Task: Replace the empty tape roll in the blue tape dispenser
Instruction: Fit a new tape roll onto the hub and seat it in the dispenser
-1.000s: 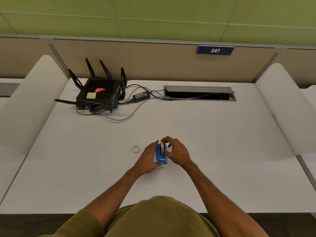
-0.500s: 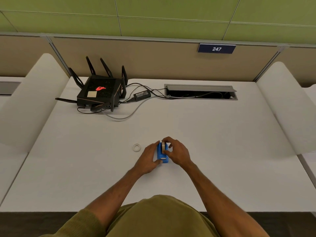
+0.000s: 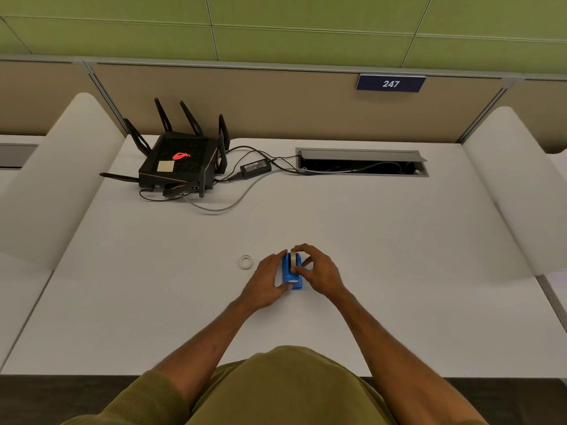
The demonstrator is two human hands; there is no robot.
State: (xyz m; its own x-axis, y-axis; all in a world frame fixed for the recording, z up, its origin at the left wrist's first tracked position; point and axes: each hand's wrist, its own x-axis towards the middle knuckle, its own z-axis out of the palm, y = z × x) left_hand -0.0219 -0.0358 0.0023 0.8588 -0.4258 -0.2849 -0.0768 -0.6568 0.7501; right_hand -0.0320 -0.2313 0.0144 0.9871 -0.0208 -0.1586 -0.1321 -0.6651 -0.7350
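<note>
The blue tape dispenser (image 3: 291, 276) stands on the white desk (image 3: 399, 256) in front of me, its cutter end toward me. A beige tape roll (image 3: 294, 259) sits upright in its top. My left hand (image 3: 266, 282) holds the dispenser's left side. My right hand (image 3: 316, 271) pinches the tape roll between thumb and fingers. The empty white core ring (image 3: 245, 261) lies flat on the desk, a little to the left of my left hand.
A black router (image 3: 181, 165) with antennas, a power brick (image 3: 255, 168) and loose cables lie at the back left. An open cable hatch (image 3: 362, 162) is set into the desk at the back. White curved dividers (image 3: 61, 179) flank both sides.
Both hands have stayed on the dispenser. The roll now sits a bit lower in the dispenser, with my right fingers still around it.
</note>
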